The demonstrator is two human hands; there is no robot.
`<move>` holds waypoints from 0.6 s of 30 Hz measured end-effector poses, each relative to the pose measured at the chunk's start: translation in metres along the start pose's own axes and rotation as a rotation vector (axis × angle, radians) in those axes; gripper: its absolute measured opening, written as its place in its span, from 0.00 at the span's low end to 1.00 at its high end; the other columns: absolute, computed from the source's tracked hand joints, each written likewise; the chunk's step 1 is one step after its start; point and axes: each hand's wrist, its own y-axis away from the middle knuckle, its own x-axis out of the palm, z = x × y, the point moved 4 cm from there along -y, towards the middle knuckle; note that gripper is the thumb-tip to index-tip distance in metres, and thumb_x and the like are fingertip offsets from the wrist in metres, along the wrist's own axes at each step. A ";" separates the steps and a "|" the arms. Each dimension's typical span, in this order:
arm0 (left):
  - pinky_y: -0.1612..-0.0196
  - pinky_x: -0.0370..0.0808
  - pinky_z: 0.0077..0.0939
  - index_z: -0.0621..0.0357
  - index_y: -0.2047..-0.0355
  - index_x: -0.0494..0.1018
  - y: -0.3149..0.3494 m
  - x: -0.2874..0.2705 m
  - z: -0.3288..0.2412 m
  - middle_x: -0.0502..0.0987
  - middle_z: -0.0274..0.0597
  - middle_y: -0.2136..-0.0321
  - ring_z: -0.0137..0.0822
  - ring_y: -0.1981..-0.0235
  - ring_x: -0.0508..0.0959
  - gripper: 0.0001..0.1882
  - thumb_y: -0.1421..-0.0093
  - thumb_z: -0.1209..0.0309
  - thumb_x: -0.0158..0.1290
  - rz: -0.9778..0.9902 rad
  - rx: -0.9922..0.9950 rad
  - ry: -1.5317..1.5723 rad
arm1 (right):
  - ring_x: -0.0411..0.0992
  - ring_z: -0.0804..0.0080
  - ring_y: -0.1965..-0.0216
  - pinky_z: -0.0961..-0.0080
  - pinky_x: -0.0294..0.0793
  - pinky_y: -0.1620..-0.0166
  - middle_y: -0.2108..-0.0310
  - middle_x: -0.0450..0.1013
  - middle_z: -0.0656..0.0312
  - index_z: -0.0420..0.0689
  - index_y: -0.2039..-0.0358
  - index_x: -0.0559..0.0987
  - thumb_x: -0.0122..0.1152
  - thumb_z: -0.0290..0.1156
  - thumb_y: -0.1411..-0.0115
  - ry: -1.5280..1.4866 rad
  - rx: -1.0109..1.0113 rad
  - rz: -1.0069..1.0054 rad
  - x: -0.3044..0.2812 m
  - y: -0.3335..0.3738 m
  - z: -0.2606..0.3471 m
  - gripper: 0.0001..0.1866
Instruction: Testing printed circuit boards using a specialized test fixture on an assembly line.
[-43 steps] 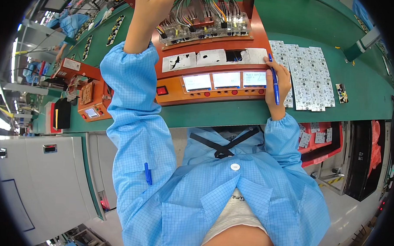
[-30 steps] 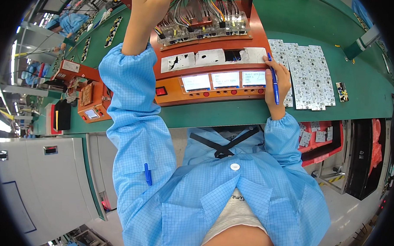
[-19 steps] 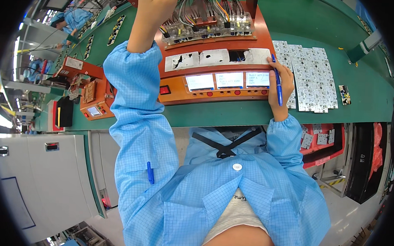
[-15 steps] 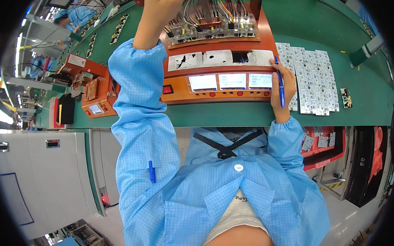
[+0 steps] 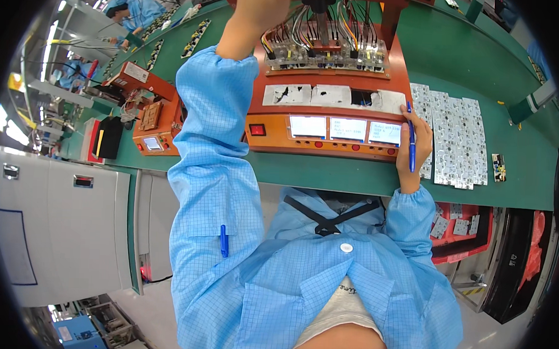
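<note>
An orange test fixture (image 5: 272, 128) with small lit screens (image 5: 347, 129) stands on the green bench in front of me. In its upper part, bundles of wires run down into a clear block of connectors (image 5: 326, 58). My left hand (image 5: 260, 14) is raised at the fixture's upper left; its fingers run out past the top of the picture, so what they touch is hidden. At the fixture's right edge, my right hand (image 5: 419, 142) holds a blue pen (image 5: 412, 139), its fingertips by the white torn strip (image 5: 331, 96).
Rows of pale circuit boards (image 5: 456, 140) lie right of the fixture, with one populated board (image 5: 499, 167) beyond them. A smaller orange device (image 5: 155, 130) stands to the left. Below the bench is a red bin (image 5: 465, 245) of boards. Another person (image 5: 134, 12) sits far left.
My view has shifted, so the bench and fixture appear lower and farther right. Both hands keep about the same places at the fixture, and the pen stays in my right hand.
</note>
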 end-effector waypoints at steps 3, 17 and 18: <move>0.75 0.70 0.21 0.61 0.73 0.69 -0.054 0.004 0.034 0.73 0.40 0.80 0.30 0.78 0.75 0.31 0.35 0.43 0.39 -0.005 -0.449 0.424 | 0.70 0.61 0.56 0.69 0.67 0.49 0.56 0.77 0.57 0.43 0.57 0.78 0.51 0.27 0.39 0.046 0.011 -0.007 -0.006 0.000 -0.005 0.12; 0.63 0.68 0.35 0.63 0.64 0.70 -0.004 -0.045 0.080 0.74 0.42 0.68 0.38 0.66 0.72 0.13 0.39 0.64 0.47 -0.407 -0.630 -0.413 | 0.74 0.62 0.66 0.68 0.69 0.55 0.65 0.79 0.57 0.43 0.60 0.80 0.49 0.31 0.36 0.153 0.060 0.018 -0.011 -0.013 0.008 0.11; 0.73 0.66 0.23 0.62 0.71 0.67 0.030 -0.068 0.057 0.70 0.35 0.77 0.25 0.76 0.68 0.07 0.38 0.71 0.46 -0.537 -0.563 -0.224 | 0.74 0.60 0.69 0.68 0.71 0.61 0.69 0.78 0.55 0.42 0.63 0.79 0.50 0.32 0.35 0.055 0.067 0.001 -0.011 -0.026 0.016 0.11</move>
